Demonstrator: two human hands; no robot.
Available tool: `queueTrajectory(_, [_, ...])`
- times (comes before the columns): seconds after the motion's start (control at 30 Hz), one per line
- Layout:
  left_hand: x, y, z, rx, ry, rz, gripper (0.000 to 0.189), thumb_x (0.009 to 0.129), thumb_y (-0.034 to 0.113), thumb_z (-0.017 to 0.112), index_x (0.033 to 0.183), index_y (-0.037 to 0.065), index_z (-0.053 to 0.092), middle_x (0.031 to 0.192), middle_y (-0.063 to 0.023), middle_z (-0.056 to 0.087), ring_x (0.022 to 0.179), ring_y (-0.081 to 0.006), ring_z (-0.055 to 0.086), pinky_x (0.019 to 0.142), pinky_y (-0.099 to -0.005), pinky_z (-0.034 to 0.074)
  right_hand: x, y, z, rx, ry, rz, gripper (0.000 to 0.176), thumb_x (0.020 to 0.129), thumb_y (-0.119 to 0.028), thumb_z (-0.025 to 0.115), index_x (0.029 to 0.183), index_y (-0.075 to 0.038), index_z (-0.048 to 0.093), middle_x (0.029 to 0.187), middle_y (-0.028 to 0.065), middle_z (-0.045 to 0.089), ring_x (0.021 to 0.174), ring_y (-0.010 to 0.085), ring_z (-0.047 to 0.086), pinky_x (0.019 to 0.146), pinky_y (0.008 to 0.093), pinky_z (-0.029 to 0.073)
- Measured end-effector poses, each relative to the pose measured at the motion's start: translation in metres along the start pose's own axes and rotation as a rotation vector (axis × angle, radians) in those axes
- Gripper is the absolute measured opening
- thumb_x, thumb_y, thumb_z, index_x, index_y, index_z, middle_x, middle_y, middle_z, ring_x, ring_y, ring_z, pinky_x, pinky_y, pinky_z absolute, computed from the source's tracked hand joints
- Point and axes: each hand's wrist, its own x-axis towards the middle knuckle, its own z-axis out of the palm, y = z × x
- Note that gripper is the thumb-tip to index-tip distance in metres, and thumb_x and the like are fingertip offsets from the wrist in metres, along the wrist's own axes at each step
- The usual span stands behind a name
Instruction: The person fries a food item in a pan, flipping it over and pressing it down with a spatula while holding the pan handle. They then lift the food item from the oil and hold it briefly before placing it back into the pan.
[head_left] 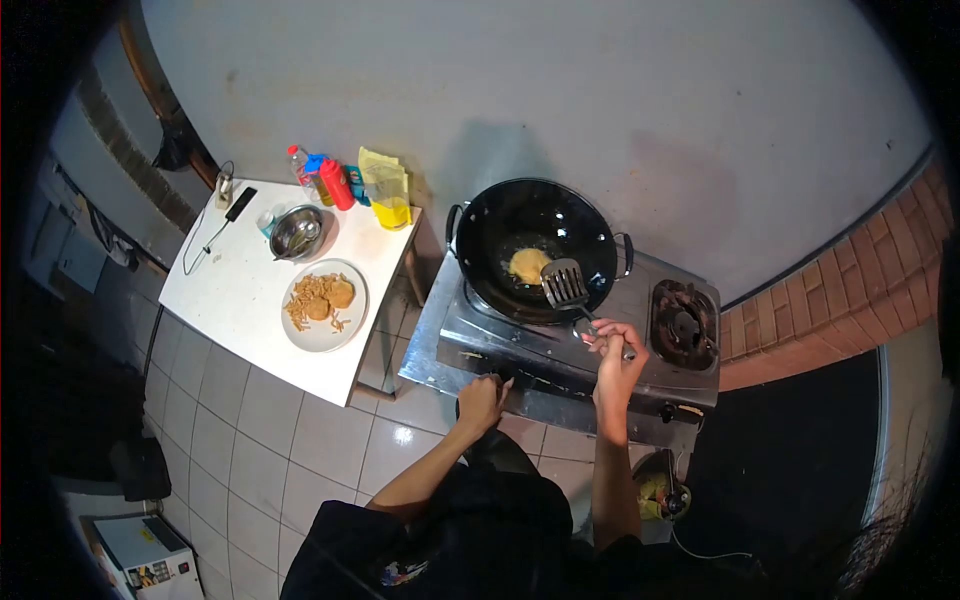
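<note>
A black wok [500, 215] stands on the left burner of the steel gas stove [630, 340]. In its oil lies a golden piece of food [529, 265]. My right hand [619, 362] is closed round the handle of a slotted spatula [565, 283], whose blade is inside the wok at the right side of the food. My left hand [481, 401] is at the stove's front edge, by the left control knob, with its fingers curled; the knob is mostly hidden by it.
The white table [235, 340] at the left holds a plate [325, 340] of fried food, a metal bowl [297, 233], a red bottle [336, 185] and a yellow pouch [391, 213]. A second burner [685, 325] is at the stove's right, near a brick ledge [810, 320].
</note>
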Motion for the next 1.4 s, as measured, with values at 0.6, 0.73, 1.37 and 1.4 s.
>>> queueTrajectory(0.6, [0.01,-0.007,-0.002,0.14,-0.115,0.018,0.032,0.081,0.026,0.064,0.098,0.001,0.055,0.082,-0.0188,0.065,0.073,-0.0398,0.064,0.064,-0.0499,0.051,0.004,-0.007,-0.015,-0.005,-0.056,-0.034,0.014,0.085,0.009,0.041,0.085,0.007,0.055,0.095,0.0156,0.063,0.066,0.0126,0.057,0.072,0.0313,0.055])
queueTrajectory(0.73, [0.011,-0.011,-0.01,0.218,-0.109,0.154,0.038,0.076,0.028,0.07,0.104,0.004,0.058,0.071,-0.0206,0.063,0.07,-0.0394,0.065,0.061,-0.0475,0.052,0.013,-0.003,-0.01,-0.063,-0.05,-0.03,0.011,0.087,0.006,0.043,0.086,0.007,0.055,0.094,0.0146,0.063,0.067,0.0133,0.059,0.071,0.0301,0.055])
queueTrajectory(1.37, [0.099,0.014,-0.209,-0.599,0.334,0.103,0.021,0.094,0.016,0.059,0.107,0.001,0.066,0.071,0.0052,0.052,0.064,-0.0014,0.043,0.056,-0.0172,0.034,0.12,-0.01,0.036,-0.802,-0.4,-0.275,0.007,0.077,-0.004,0.057,0.074,0.003,0.059,0.059,0.0173,0.056,0.052,0.0268,0.057,0.052,0.0347,0.042])
queueTrajectory(1.4, [0.104,0.011,-0.203,-0.617,0.389,0.107,0.022,0.094,0.017,0.058,0.107,0.0,0.065,0.071,0.0051,0.053,0.064,-0.0011,0.043,0.055,-0.0174,0.034,0.122,-0.013,0.037,-0.801,-0.402,-0.198,0.008,0.076,-0.005,0.059,0.075,0.003,0.059,0.063,0.0207,0.057,0.061,0.0345,0.059,0.057,0.0391,0.044])
